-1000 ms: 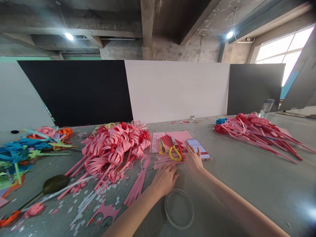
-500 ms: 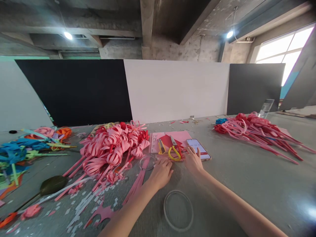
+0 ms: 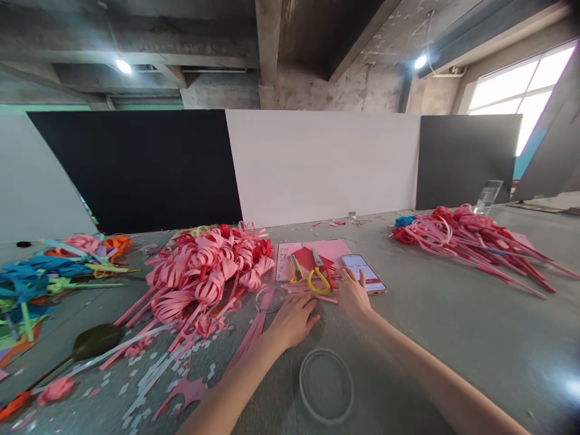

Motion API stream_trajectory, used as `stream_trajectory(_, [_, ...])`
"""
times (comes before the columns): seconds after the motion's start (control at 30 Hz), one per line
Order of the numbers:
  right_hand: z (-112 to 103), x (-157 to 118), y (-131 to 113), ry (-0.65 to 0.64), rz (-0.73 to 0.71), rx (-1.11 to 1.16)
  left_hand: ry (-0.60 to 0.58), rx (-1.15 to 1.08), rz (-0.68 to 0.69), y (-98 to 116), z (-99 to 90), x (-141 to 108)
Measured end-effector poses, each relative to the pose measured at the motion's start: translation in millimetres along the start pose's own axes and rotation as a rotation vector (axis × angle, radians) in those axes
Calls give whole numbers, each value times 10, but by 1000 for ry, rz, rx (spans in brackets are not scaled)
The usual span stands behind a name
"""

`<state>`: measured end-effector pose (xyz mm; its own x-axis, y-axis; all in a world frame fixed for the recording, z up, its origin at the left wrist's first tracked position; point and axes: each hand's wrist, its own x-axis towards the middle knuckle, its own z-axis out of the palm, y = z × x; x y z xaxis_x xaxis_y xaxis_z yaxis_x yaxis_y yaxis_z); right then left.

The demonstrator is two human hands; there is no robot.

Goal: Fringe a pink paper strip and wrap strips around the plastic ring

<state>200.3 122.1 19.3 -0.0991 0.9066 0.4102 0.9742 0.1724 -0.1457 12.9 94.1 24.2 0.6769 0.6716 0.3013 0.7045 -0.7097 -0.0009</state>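
Observation:
On the grey table, my left hand (image 3: pixel 294 315) lies palm down with fingers spread, nearest to thin pink paper strips (image 3: pixel 327 297); it grips nothing that I can see. My right hand (image 3: pixel 355 293) rests at the left edge of a phone (image 3: pixel 365 273) showing a timer, its fingers apart. Just beyond the hands are scissors with yellow handles (image 3: pixel 319 281) and a yellow cutter (image 3: pixel 295 269), lying on red paper (image 3: pixel 308 258) and pink sheets (image 3: pixel 338 248). A clear tape roll (image 3: pixel 270 299) sits left of my left hand.
A large heap of pink paper flowers (image 3: pixel 211 266) lies left, with white scraps (image 3: pixel 154 377) around it. Blue and green paper pieces (image 3: pixel 27 278) are far left. More pink and red strips (image 3: pixel 480 241) lie right. A clear ring (image 3: pixel 326 386) sits in front.
The thin pink strips by my left fingertips have shifted and now show further right, below the scissors. Both hands have barely moved.

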Motion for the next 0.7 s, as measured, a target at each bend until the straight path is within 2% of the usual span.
stream_trajectory(0.33, [-3,10,18,-16,-3,5,30,43,-138,99,126,119])
stream_trajectory(0.7, [34,38,43,-17,3,51,33,44,-157,120,27,54])
